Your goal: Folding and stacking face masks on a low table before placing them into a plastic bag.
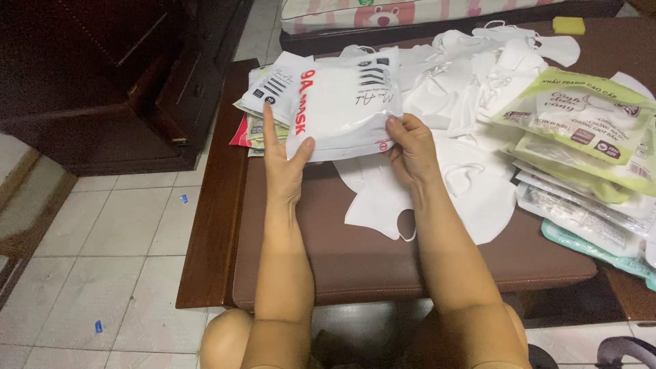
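Two bare forearms come up from the bottom edge, no sleeves anywhere along them. Left hand (pixel 283 160) and right hand (pixel 410 147) show no rings, no watch, no gloves. Bare knees sit below, uncovered; nails short and plain.

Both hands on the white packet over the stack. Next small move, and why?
Probably lower the white packet onto the stack of packets at the bench's left end. Left hand and right hand pinch its near edge, and it already hangs partly over that stack, so a short drop left would square it.
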